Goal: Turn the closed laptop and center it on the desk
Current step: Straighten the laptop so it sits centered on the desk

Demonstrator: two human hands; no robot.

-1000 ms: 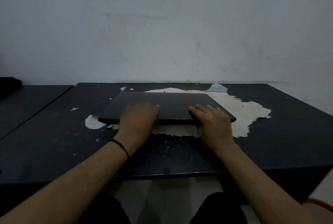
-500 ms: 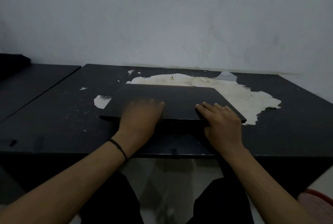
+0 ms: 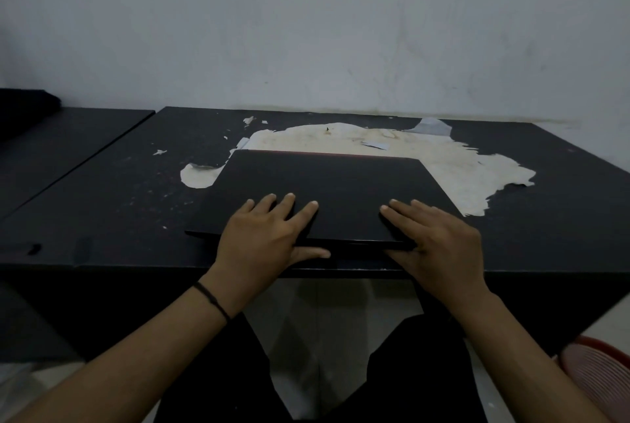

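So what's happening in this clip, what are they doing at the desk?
A person seated at a black desk has both hands on a closed black laptop. The left hand and right hand lie with fingers flat on the lid and thumbs at its near edge. The laptop lies flat near the desk's front edge, roughly square to it, partly covering a pale patch of peeled surface.

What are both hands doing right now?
Left hand: fingers flat on the closed laptop, thumb under its near edge, gripping it.
Right hand: gripping the laptop's near edge likewise.
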